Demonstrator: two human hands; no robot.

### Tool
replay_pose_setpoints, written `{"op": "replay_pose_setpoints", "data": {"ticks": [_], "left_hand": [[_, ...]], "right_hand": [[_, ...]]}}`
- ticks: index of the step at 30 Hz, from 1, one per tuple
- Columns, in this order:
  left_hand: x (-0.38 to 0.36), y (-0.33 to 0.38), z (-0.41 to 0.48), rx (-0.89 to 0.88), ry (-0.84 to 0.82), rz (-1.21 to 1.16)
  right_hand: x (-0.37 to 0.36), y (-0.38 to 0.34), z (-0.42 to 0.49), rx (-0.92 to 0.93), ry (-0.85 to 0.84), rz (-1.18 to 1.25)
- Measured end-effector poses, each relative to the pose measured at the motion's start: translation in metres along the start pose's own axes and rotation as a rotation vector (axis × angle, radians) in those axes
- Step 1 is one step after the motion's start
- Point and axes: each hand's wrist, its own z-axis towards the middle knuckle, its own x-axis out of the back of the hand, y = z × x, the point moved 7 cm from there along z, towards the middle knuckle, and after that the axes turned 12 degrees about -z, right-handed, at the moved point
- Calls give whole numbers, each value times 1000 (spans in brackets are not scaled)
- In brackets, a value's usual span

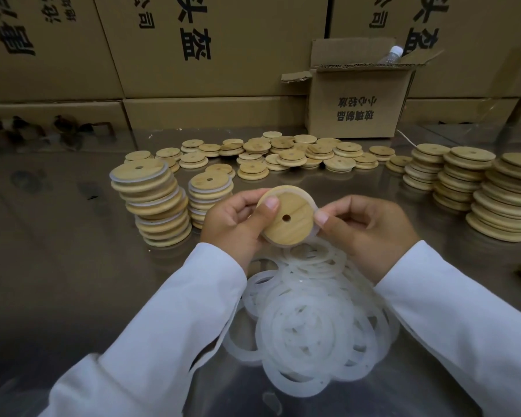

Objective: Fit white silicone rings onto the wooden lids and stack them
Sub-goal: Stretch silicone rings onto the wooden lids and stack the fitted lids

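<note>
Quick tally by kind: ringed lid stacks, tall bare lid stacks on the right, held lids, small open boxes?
Ringed lid stacks: 2
Tall bare lid stacks: 3
Held lid: 1
Small open box: 1
Total: 7

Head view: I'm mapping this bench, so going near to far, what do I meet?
Pile of white silicone rings, held wooden lid, spread of loose lids, open cardboard box, wall of cartons.
</note>
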Motion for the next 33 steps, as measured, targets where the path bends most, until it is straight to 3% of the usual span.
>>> {"op": "replay_pose_setpoints", "data": {"ticks": [6,15,33], "left_hand": [[3,1,2,-15,30,-14],[6,4,2,-18,78,1],[-3,-12,-1,247,44,-316]], "right_hand": [[-5,4,-3,-76,-43,193],[-6,7,-2,-60,-19,116],[-12,17,3,-177,-173,333]]}}
